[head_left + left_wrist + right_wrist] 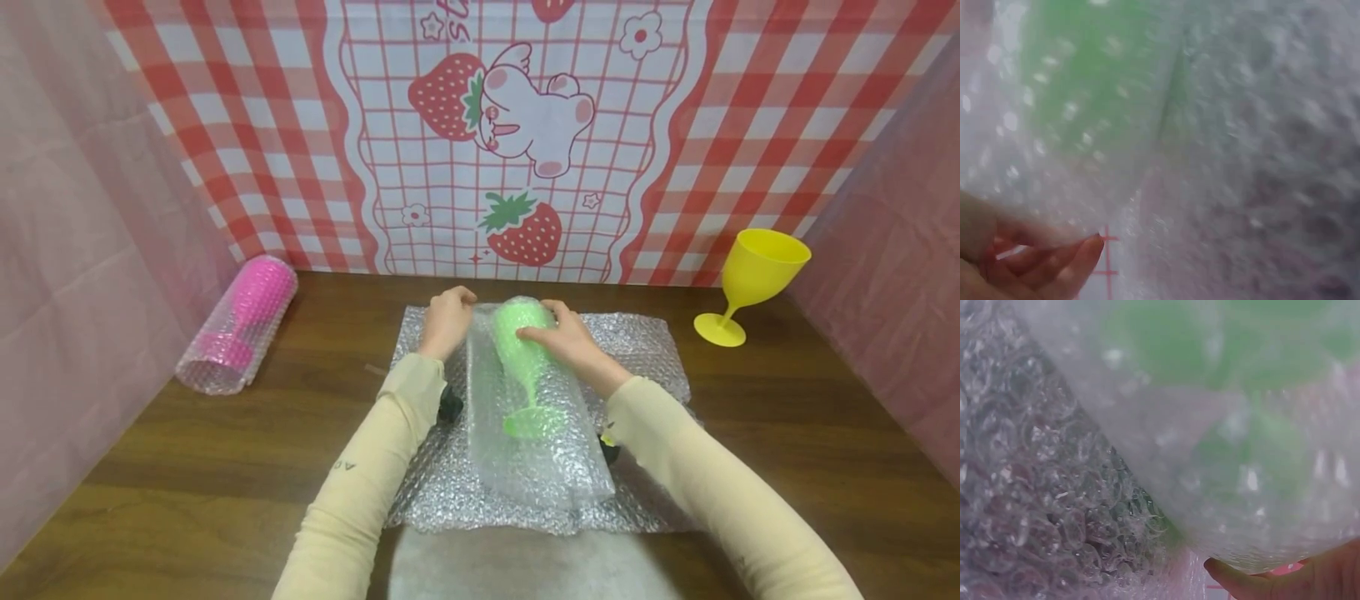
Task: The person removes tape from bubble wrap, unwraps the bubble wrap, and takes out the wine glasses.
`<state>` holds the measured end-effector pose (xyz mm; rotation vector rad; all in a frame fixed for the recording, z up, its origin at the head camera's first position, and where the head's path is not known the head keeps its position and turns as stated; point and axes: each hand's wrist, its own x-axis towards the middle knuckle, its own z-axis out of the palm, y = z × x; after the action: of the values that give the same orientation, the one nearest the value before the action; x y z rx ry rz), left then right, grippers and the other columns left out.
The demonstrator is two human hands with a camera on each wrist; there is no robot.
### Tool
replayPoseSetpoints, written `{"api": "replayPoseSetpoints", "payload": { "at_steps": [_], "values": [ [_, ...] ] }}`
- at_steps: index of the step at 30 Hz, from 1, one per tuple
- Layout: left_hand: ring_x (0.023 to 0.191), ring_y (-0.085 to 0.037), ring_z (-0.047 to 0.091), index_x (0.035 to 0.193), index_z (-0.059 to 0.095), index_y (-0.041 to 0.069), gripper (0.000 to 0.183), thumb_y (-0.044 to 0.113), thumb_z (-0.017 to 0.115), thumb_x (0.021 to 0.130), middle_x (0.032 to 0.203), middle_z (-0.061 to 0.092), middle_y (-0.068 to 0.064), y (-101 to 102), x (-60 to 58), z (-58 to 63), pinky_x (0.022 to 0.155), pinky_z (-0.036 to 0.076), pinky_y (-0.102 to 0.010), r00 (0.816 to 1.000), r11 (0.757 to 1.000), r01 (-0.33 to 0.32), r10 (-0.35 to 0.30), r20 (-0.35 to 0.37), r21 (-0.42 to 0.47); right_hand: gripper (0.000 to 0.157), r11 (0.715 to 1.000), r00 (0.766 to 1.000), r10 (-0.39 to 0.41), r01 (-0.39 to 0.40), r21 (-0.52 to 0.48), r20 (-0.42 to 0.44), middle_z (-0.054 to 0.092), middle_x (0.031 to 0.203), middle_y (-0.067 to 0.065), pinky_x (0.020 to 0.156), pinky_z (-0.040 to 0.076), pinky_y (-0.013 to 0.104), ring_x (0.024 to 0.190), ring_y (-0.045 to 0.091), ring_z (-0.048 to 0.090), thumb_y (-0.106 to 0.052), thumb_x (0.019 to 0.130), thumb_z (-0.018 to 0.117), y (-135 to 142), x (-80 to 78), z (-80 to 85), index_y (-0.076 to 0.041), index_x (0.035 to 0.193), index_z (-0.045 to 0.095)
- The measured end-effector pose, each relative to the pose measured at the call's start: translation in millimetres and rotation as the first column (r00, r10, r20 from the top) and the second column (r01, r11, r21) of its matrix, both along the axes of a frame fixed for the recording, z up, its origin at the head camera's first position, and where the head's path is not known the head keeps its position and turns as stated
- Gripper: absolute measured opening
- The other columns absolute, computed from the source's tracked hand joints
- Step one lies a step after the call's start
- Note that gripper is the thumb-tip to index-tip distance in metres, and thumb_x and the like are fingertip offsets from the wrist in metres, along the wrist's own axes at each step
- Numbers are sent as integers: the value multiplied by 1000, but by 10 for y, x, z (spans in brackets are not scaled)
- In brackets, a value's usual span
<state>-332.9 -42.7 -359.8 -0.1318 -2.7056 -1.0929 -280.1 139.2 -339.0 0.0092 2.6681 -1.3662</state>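
A light green plastic goblet (516,337) lies in a layer of bubble wrap (487,467), its bowl toward the back wall and its foot toward the person. Along the goblet's right side, my right hand (572,340) grips the wrapped bowl, thumb across the top. My left hand (447,321) is at the back left corner of the wrap; the left wrist view has its fingers (1088,256) pinching the film's edge. Under this bundle spreads a larger bubble wrap sheet (645,350). The right wrist view has the green foot blurred through the film.
A pink goblet (258,292) rolled in bubble wrap lies at the left. On the right stands a bare yellow goblet (761,267). Dark objects show beside both forearms on the wooden table (187,467). A checked strawberry-print cloth (285,167) hangs behind, with pink curtains at both sides.
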Motion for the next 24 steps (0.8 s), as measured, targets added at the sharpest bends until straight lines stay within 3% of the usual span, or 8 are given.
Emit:
{"api": "replayPoseSetpoints", "payload": {
  "at_steps": [4,7,14,20,24],
  "values": [
    [78,-20,60,111,63,9,32,3,46,84,107,66,-7,79,-14,45,70,50,-32,992,992,124,-124,-3,-35,81,1000,1000,27,-27,-6,6,20,146,20,105,27,50,130,37,26,-38,81,61,-7,0,14,-9,143,17],
    [71,-19,60,108,64,9,27,6,48,86,105,67,-7,127,-8,71,66,50,-31,986,984,165,-166,-14,-69,82,999,999,47,-47,3,16,18,146,20,105,26,51,130,37,25,-38,82,60,-17,6,33,-8,144,15],
    [83,-20,64,98,68,12,17,18,55,89,98,69,-3,168,22,101,74,51,-32,987,986,139,-145,-66,-90,79,998,999,38,-39,49,17,18,145,21,102,31,50,127,37,29,-36,83,55,-48,27,89,-5,143,14],
    [79,-17,63,98,68,15,17,21,55,90,99,68,0,208,39,164,69,51,-30,988,990,124,-129,-85,-65,75,990,993,43,-28,136,-107,22,141,23,100,32,52,126,38,30,-31,82,52,-98,43,153,-4,142,16],
    [78,-15,63,99,68,16,17,23,55,90,100,68,0,242,51,199,69,51,-29,987,990,123,-129,-98,-71,80,977,985,50,-15,211,-165,23,142,22,99,31,56,129,39,26,-42,82,57,-123,81,172,-6,142,18]
  ]
}}
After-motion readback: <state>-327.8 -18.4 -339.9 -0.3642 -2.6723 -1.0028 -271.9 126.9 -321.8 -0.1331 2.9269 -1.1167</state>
